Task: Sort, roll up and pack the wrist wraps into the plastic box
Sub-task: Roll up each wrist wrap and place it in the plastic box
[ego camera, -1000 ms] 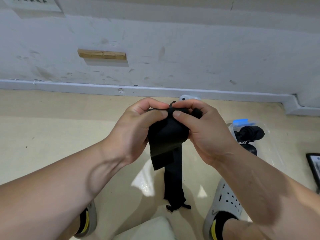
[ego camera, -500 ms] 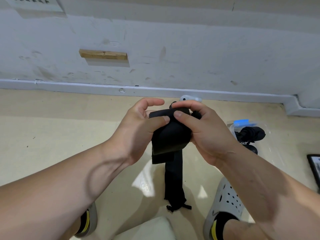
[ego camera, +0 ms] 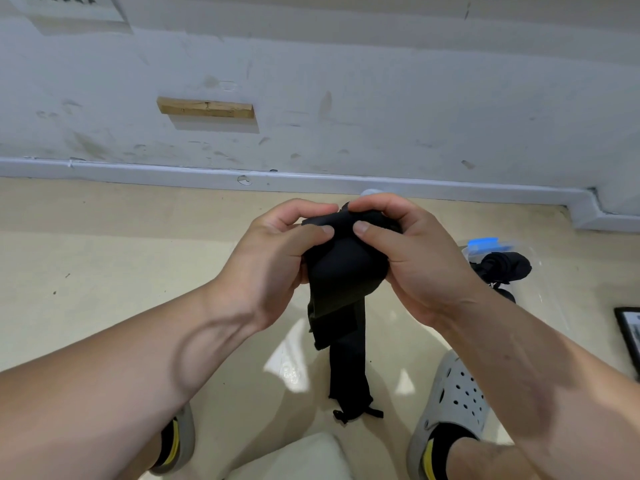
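A black wrist wrap (ego camera: pixel 343 268) is partly rolled into a thick bundle held in mid-air in front of me. My left hand (ego camera: pixel 277 258) grips its left side, thumb on the front. My right hand (ego camera: pixel 408 251) grips the right side, fingers curled over the top. The wrap's loose tail (ego camera: pixel 348 368) hangs straight down, its end with a thin loop near the floor. On the floor to the right stands a clear plastic box (ego camera: pixel 540 292) with a blue latch; a rolled black wrap (ego camera: pixel 505 266) lies inside it.
The floor is beige, with a white wall and baseboard (ego camera: pixel 207 174) close ahead. My feet in grey perforated clogs (ego camera: pixel 453 400) stand left and right below. A dark framed object (ego camera: pixel 628 337) lies at the right edge. A pale cushioned surface (ego camera: pixel 294 459) shows at the bottom.
My left fingers, lifted half a second ago, have closed back over the top of the roll. The hanging tail is slightly shorter as the bundle turns.
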